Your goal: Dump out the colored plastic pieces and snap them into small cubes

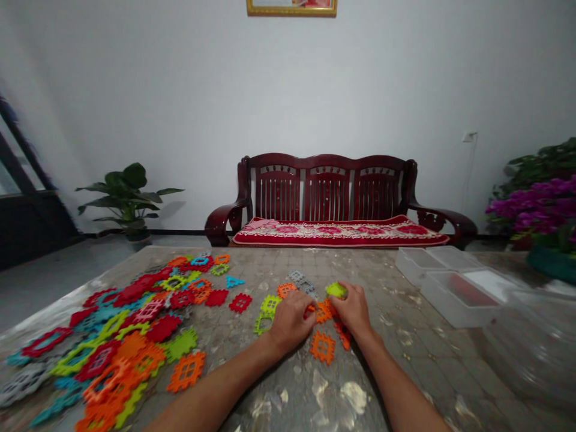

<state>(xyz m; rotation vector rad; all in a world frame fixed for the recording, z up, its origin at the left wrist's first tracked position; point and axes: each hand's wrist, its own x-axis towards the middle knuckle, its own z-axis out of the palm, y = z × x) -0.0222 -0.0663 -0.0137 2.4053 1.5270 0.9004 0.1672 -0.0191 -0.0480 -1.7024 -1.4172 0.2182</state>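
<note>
Both my hands rest on the patterned table [405, 336], near its middle. My left hand [291, 321] is curled with its fingers closed on orange and red interlocking plastic pieces [322, 311] joined between the two hands. My right hand [354, 309] is closed on the same cluster, and a lime green piece [336, 290] sticks up at its fingertips. A loose orange square piece [323, 347] lies just below the hands. Lime green frame pieces [266, 312] lie left of my left hand, grey ones [300, 279] behind.
A big scatter of coloured plastic pieces [126, 330] covers the table's left side. Clear plastic boxes [463, 288] stand at the right. Beyond the table are a dark wooden bench [333, 204], a potted plant [128, 198] and purple flowers [535, 207].
</note>
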